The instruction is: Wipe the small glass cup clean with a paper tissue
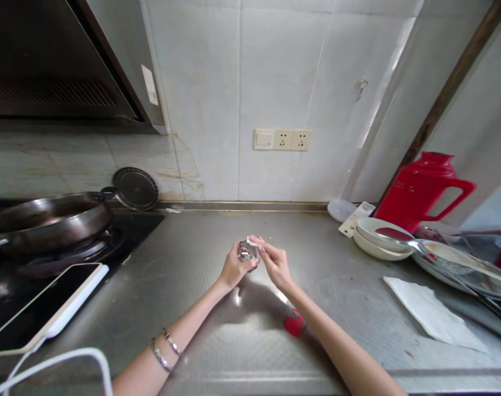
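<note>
My left hand is wrapped round a small clear glass-like container, held just above the steel counter in the middle of the view. My right hand meets it from the right, its fingers closed at the container's upper edge. A small white piece, perhaps folded tissue, shows under the right fingertips; its kind is hard to make out. Partly hidden beneath my right forearm, a red object lies on the counter.
Left, a steel pan sits on the stove, near a phone with a white cable. On the right are a red thermos jug, stacked bowls, a plate with utensils and a white paper napkin.
</note>
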`<state>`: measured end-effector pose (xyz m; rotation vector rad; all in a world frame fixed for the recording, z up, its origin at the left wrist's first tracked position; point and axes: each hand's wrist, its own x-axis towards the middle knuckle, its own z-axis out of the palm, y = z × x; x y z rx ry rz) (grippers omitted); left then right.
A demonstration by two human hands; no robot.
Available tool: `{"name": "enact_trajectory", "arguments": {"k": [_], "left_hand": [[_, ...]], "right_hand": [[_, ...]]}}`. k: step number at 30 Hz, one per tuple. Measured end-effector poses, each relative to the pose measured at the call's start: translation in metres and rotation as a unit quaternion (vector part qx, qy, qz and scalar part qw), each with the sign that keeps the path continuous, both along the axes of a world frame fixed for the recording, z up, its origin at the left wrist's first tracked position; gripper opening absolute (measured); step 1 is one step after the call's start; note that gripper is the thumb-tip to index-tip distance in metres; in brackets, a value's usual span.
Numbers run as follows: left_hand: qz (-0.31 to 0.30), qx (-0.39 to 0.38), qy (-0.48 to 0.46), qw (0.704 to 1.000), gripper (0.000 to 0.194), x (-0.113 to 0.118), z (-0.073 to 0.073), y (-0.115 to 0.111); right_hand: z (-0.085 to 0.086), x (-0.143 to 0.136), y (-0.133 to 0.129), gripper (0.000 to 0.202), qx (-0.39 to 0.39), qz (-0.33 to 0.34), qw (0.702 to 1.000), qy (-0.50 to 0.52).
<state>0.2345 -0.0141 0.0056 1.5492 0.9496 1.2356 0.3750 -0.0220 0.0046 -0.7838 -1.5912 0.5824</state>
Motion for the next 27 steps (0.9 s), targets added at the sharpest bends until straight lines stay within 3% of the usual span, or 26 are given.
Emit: {"name": "enact_trajectory", "arguments": {"k": [5, 11, 16, 19, 27], "left_hand": [[0.019, -0.011, -0.010, 1.000, 0.042, 0.000, -0.006, 0.004], [0.005, -0.024, -0.026, 0.999, 0.044, 0.000, -0.008, 0.007], [-0.010, -0.034, -0.008, 0.999, 0.046, -0.001, -0.007, 0.008], [-0.028, 0.002, 0.010, 1.000, 0.054, -0.002, -0.007, 0.007], [-0.060, 0.083, 0.068, 0.992, 0.075, -0.002, -0.010, 0.003]], "right_hand": [[-0.004, -0.005, -0.004, 0.029, 0.023, 0.012, 1.000, 0.014], [0.000, -0.007, -0.011, 0.028, -0.033, 0.003, 0.998, 0.052], [0.016, 0.011, -0.002, 0.039, -0.103, -0.064, 0.987, 0.102], [0.019, 0.022, 0.011, 0.043, -0.126, -0.093, 0.979, 0.128], [0.017, 0.022, 0.014, 0.046, -0.307, 0.088, 0.941, 0.117]]}}
